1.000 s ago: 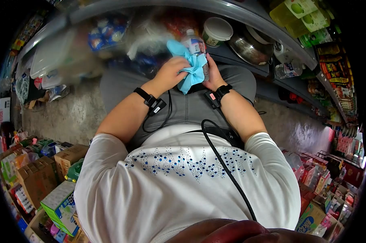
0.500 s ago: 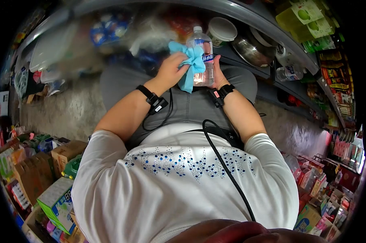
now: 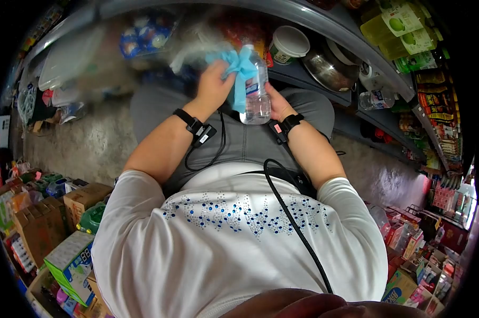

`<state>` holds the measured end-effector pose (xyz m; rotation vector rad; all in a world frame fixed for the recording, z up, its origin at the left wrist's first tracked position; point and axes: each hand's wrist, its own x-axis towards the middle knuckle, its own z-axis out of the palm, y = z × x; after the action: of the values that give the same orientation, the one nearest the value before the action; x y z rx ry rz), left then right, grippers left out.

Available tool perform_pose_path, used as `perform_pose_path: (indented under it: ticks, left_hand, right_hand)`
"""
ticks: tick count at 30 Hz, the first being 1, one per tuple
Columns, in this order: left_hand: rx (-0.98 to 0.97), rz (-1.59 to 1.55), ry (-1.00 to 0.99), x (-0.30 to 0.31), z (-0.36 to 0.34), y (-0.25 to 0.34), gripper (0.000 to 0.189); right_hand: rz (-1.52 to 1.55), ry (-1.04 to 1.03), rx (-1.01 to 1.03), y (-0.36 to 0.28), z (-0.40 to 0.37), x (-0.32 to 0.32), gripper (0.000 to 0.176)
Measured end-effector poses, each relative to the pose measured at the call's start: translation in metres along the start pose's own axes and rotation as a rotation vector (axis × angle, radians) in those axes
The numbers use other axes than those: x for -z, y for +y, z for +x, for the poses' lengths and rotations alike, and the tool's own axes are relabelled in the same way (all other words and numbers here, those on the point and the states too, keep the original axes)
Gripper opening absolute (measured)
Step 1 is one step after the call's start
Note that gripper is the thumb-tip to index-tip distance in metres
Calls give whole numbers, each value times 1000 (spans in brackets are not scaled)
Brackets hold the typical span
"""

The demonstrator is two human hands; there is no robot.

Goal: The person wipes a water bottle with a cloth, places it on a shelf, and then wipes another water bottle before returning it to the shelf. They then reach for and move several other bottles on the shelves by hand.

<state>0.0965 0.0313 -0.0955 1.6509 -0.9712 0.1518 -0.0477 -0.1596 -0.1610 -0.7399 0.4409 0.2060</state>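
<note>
bottle: clear plastic, labelled, held up in front of the lap, close to 12 o'clock from the centre of the view. neck points to roughly 12, base to 6. cloth: light blue, bunched, lying over the bottle's 9 o'clock side, one end hanging down along it.

right hand: at the bottle's 3 o'clock side, gripping it; thumb along the near side, remaining fingers largely hidden behind the bottle. left hand: at the bottle's 9 o'clock side, fingers curled closely on the cloth, thumb toward the bottle; fingertips partly covered by the cloth. a black strap with a small box sits on the left wrist; the right wrist is similarly fitted.

grey trousers lie below the hands, toward 6. on the shelf, at 1 o'clock from the bottle: white tub, then metal pot beside it. a second clear bottle lies at 2 o'clock. cardboard box: 8 o'clock, well apart.
</note>
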Motion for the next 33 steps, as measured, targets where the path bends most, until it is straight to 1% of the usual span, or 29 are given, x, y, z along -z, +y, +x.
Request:
perform_pose_path:
  ticks: [3, 5, 7, 8, 9, 11, 12, 13, 15, 17, 18, 19, 20, 21, 23, 25, 26, 27, 28, 29, 31, 32, 33]
  left_hand:
    - [38, 90, 11, -5, -3, -5, 17]
    - [-126, 155, -31, -10, -7, -7, 20]
    - [-190, 83, -273, -12, -11, 3, 24]
    - [-207, 52, -342, -14, -15, 8, 24]
    - [-225, 18, -409, -14, -16, 15, 24]
    - [-244, 1, -446, -16, -17, 13, 23]
    - [-227, -11, -470, -16, -16, 12, 23]
    - [-209, -22, -493, -14, -16, 11, 24]
    - [-199, 5, -455, -15, -15, -1, 22]
    - [-115, 70, -302, -13, -12, -9, 19]
    - [-75, 80, -249, -11, -9, -12, 16]
    - [-74, 81, -248, -8, -7, -14, 16]
    - [-38, 99, -162, -6, -4, -17, 15]
    - [-2, 116, -79, -2, -1, -19, 14]
    - [7, 178, -48, 3, 4, -22, 14]
    - [29, 136, -24, 2, 3, -23, 15]
    - [30, 138, -26, 2, 2, -23, 15]
    - [-13, 130, -93, 3, 2, -18, 17]
    - [-56, 121, -160, 3, 1, -12, 18]
    - [-55, 123, -160, 1, -3, -9, 18]
    - [-215, 30, -351, -5, -9, 0, 20]
    - [-233, -3, -408, -7, -11, 3, 22]
    - [-233, -5, -408, -8, -12, 6, 22]
  right_hand:
    - [-56, -19, -11, 0, -3, -8, 52]
    - [-28, -24, -8, 1, -3, -11, 50]
    - [-87, 6, 150, -4, 2, -20, 47]
    - [-21, 107, 139, -5, 1, -24, 45]
    - [-22, 111, 143, -5, 3, -23, 45]
    - [147, 87, 177, -8, 3, -19, 44]
    - [132, 146, 190, -11, 0, -22, 46]
    - [129, 151, 192, -13, -3, -25, 46]
    - [114, 176, 151, -15, -5, -31, 48]
    - [84, 169, 135, -10, -4, -25, 49]
    - [60, 90, 70, -9, -4, -22, 49]
    - [36, 10, 6, -8, -3, -19, 49]
    - [55, -37, -23, -2, 2, -15, 48]
    - [56, -38, -21, -1, 3, -19, 48]
    - [-77, 33, -68, 4, 3, -26, 47]
    - [-91, 57, -67, 2, 1, -30, 49]
    - [-61, 30, -65, 2, 2, -26, 49]
    - [-31, 3, -64, 0, 1, -27, 49]
    - [-21, 18, -83, -6, -6, -31, 50]
    - [-21, 16, -84, -5, -4, -30, 50]
    - [67, 145, 72, -6, 0, -31, 50]
    - [47, 177, 102, -8, 0, -30, 51]
    - [47, 178, 102, -10, -1, -30, 51]
